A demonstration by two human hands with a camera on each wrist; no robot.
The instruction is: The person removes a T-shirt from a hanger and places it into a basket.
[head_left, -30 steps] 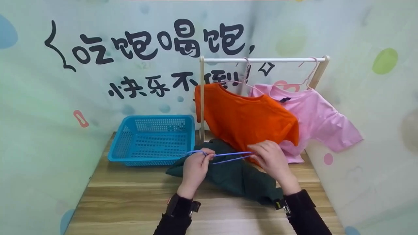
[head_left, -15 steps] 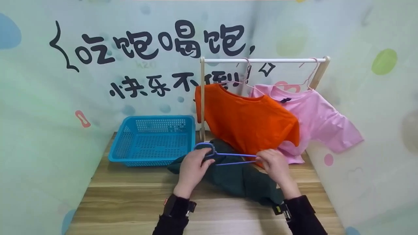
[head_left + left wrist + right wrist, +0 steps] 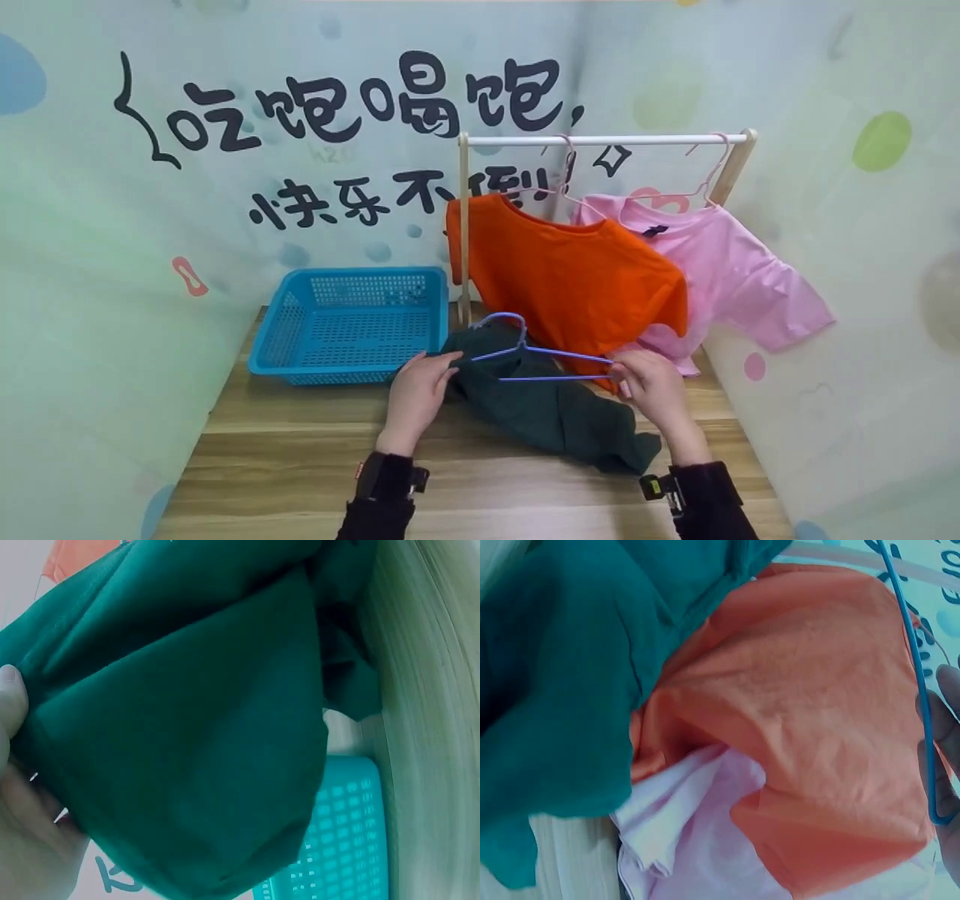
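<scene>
While the right hand [image 3: 651, 384] pinched a blue hanger [image 3: 568, 355], the left hand [image 3: 420, 386] held a green garment [image 3: 555, 412]

As the head view showed it, the blue hanger sat tilted over the green garment, its right end between the right hand's thumb and fingers. That grip at the tip probably served to leave the hook unobstructed. The other end met the cloth near the left hand; whether it lay inside or merely behind could not be told. The green garment was over the table [image 3: 262, 480], in front of the rack [image 3: 645, 139], where an orange shirt [image 3: 555, 262] and a pink shirt [image 3: 720, 255] hung overlapping. The blue basket [image 3: 360, 330] stood left of the rack, presumably to be near yet out of the hands' way.

In the left wrist view, the thumb pressed the face of the green garment near its edge with fingers behind, so the left hand was pinching cloth. A hold at the border likely let the fabric fall open below. No part of the blue hanger showed there.

In the right wrist view, the fingers curled at the blue hanger's bent end, which probably gave them a natural stop. The green garment hung well apart from them, so the right hand seemed to support the blue hanger alone.
</scene>
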